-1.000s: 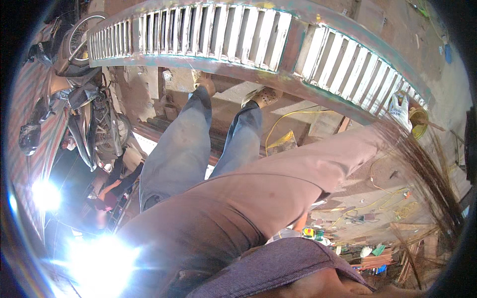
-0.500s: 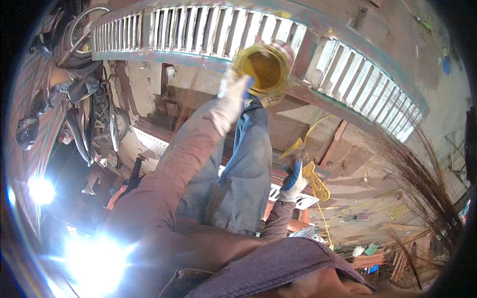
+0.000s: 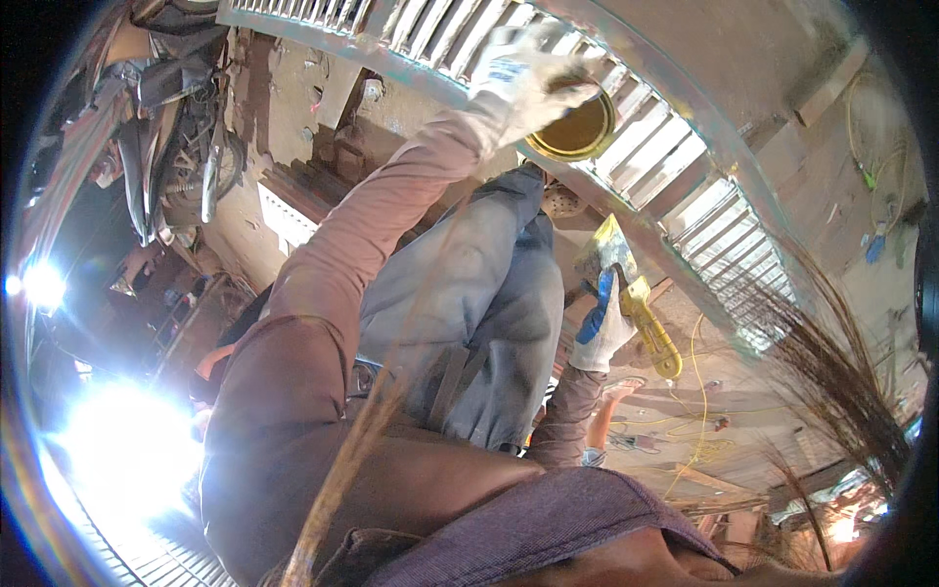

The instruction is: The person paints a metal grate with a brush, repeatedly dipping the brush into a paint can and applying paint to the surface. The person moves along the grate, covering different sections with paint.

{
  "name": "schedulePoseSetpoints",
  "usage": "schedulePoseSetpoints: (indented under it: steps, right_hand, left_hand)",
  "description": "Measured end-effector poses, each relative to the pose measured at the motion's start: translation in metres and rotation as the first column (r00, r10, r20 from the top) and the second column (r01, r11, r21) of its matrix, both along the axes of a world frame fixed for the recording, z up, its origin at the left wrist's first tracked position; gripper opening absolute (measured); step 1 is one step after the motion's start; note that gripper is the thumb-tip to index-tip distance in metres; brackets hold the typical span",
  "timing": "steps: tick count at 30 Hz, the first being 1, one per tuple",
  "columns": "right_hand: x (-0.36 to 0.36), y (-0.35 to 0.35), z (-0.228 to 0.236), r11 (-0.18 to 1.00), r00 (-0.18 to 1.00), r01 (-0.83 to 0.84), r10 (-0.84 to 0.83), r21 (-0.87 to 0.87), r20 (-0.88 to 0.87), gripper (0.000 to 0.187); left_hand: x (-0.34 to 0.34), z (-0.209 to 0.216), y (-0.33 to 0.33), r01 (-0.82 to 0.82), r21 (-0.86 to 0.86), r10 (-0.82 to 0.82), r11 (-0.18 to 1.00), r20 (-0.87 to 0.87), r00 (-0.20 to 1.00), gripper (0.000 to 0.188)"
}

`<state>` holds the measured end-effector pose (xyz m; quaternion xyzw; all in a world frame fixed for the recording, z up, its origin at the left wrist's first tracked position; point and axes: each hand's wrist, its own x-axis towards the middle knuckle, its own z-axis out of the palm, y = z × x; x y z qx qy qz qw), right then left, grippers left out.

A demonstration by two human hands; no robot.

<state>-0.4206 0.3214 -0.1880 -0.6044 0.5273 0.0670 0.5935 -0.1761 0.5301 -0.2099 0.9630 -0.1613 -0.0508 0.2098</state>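
Note:
My left hand point(image 3: 523, 83), in a pale glove, is stretched forward to the upper left side of a round can point(image 3: 577, 127) with a yellowish rim and a brownish-yellow inside. Motion smears its fingers at the can's rim, so their grip is unclear. The can is over a long frame with white slats point(image 3: 650, 142); its underside is hidden. Lower right, my right hand point(image 3: 611, 328), gloved in white and blue, is closed around a putty knife point(image 3: 650, 328) with a yellow handle. Its wide blade, marked with yellow, points up toward the frame.
My bent knees point(image 3: 460, 284) are below the frame. Dark thin bristles or twigs point(image 3: 822, 362) cross the right side. A yellow cord point(image 3: 699, 391) winds over the ground. Motorcycle parts point(image 3: 147, 166) stand at the left, near a bright light point(image 3: 127, 450).
The view has swung, shifting the frame up and leftward. My left hand has gone from the can's near left side to its upper left. My right hand has risen with the putty knife.

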Motion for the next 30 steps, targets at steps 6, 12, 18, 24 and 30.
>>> schedulePoseSetpoints:
  steps: [6,12,18,24,30]
  right_hand:
    - [0.043,0.021,0.022,0.994,0.994,-0.107,0.108,-0.033,0.008,0.028]
    - [0.055,0.021,0.026,0.852,0.854,-0.428,0.490,-0.301,0.175,0.029]
    - [0.093,0.029,0.030,0.902,0.811,-0.405,0.431,-0.150,0.396,0.031]
    - [0.139,0.051,0.029,0.940,0.914,-0.339,0.341,-0.047,0.221,0.029]
    - [0.150,0.072,0.016,0.954,0.929,-0.299,0.287,0.018,0.234,0.029]
  left_hand:
    - [-0.015,0.011,0.004,-0.002,-0.307,0.006,0.952,0.010,1.000,0.022]
    - [-0.060,-0.018,-0.012,-0.207,-0.352,0.166,0.913,-0.144,0.976,0.023]
    - [-0.062,0.000,0.003,-0.669,-0.597,0.434,0.443,-0.510,0.742,0.005]
    - [-0.096,0.044,0.014,-0.638,-0.628,0.621,0.446,-0.297,0.725,0.020]
    - [-0.123,0.082,-0.006,-0.683,-0.678,0.630,0.271,-0.412,0.658,0.028]
